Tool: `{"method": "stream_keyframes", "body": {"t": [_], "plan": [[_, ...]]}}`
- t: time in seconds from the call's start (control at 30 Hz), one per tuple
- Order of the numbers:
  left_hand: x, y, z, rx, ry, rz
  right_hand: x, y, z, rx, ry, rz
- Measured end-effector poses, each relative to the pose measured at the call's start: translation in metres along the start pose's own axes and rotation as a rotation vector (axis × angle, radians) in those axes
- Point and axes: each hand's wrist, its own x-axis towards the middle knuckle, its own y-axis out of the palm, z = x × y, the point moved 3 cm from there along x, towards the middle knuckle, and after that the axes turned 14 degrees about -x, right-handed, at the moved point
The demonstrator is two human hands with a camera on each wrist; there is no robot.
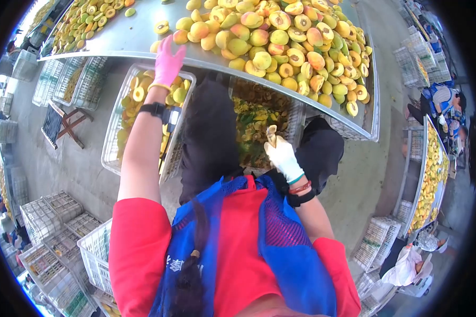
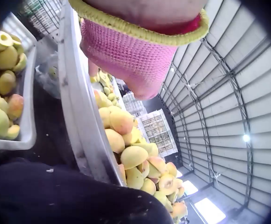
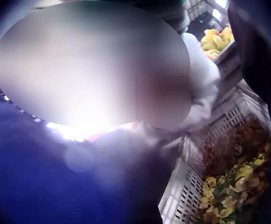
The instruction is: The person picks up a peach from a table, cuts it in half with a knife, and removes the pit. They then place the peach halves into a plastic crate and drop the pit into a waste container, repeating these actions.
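Note:
My left hand (image 1: 167, 62), in a pink knit glove, reaches over the near edge of the metal table (image 1: 206, 62). Its fingers are extended beside a halved peach (image 1: 156, 46) and the big heap of peach halves (image 1: 280, 47). In the left wrist view the pink glove (image 2: 130, 60) is above the heap, fingertips mostly hidden. My right hand (image 1: 284, 159), in a white glove, pinches a small tan and brown piece (image 1: 271, 136) above a crate of scraps (image 1: 262, 119); I cannot tell its kind. A blurred patch covers much of the right wrist view.
A white crate of peach halves (image 1: 111, 142) stands below my left forearm. Another pile of halves (image 1: 92, 21) lies at the table's far left. A folding stool (image 1: 66, 124) and stacked crates (image 1: 53, 211) are on the left. People sit by another table (image 1: 428, 179) at right.

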Motion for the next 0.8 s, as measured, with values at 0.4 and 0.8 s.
{"method": "stream_keyframes", "body": {"t": [0.4,0.8], "plan": [[0.09,0.089,0.017,0.485,-0.139,0.324,0.008,-0.003,0.001,0.006,-0.382,-0.215],[-0.013,0.044,-0.074,-1.125,-0.608,0.56,0.002,-0.026,0.06,0.009,-0.61,-0.328]]}}
